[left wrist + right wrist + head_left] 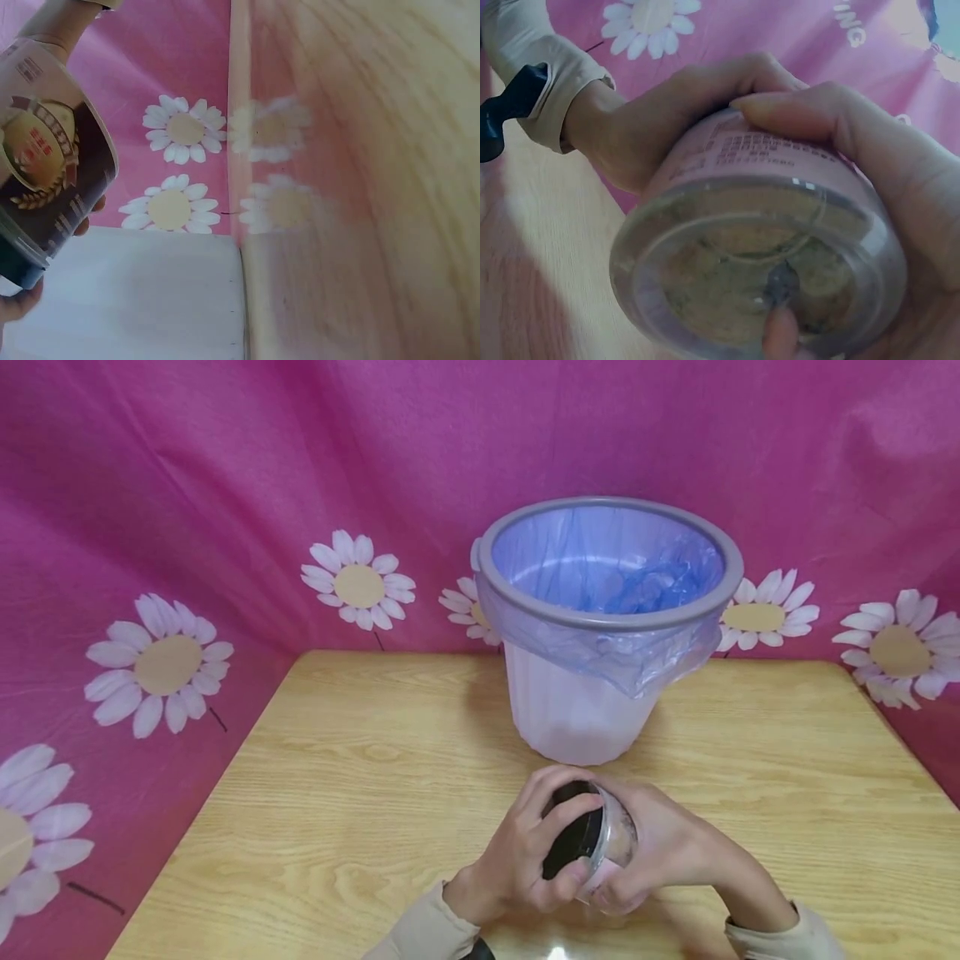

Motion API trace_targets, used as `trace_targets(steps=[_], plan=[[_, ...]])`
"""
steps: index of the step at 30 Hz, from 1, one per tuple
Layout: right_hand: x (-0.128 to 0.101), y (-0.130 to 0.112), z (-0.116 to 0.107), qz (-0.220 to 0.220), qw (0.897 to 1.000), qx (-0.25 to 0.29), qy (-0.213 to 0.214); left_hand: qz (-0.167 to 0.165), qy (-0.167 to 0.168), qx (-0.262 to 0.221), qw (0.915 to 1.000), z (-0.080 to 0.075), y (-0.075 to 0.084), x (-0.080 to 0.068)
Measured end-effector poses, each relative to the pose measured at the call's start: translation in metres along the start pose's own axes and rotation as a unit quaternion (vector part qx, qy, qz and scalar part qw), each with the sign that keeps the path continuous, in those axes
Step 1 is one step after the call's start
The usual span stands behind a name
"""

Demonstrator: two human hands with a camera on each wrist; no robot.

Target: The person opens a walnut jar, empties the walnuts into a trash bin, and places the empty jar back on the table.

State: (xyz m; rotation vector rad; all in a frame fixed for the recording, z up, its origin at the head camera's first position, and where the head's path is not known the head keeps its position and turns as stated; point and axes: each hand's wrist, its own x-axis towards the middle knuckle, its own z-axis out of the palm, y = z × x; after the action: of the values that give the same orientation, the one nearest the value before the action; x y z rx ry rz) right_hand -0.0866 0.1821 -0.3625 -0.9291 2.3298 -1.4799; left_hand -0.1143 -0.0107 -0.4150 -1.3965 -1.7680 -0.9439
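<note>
Pale wooden table (315, 793) against draped magenta cloth (187, 468) printed with white daisies (358, 581), under soft even light.

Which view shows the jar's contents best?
The right wrist view: the jar shows its clear base and brownish contents. The left wrist view shows only its printed label; the head view shows its black lid between both hands.
</note>
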Motion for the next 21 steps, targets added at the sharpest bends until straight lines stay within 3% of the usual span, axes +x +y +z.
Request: trace_targets(steps=[8, 14, 17, 21], plan=[[0.001, 0.001, 0.005, 0.024, 0.99, -0.126, 0.065, -0.111, -0.034, 0.011, 0.9932, 0.003, 0.006, -0.006], [0.003, 0.004, 0.006, 0.035, 0.985, -0.149, 0.078, -0.166, -0.056, 0.007, 0.9846, 0.003, 0.007, -0.007], [0.001, 0.004, 0.001, 0.036, 0.991, -0.117, 0.062, -0.133, -0.073, -0.013, 0.9883, 0.001, 0.003, -0.005], [-0.002, 0.001, -0.007, 0.011, 0.999, -0.031, 0.007, -0.012, -0.077, -0.03, 0.9966, -0.003, -0.007, -0.004]])
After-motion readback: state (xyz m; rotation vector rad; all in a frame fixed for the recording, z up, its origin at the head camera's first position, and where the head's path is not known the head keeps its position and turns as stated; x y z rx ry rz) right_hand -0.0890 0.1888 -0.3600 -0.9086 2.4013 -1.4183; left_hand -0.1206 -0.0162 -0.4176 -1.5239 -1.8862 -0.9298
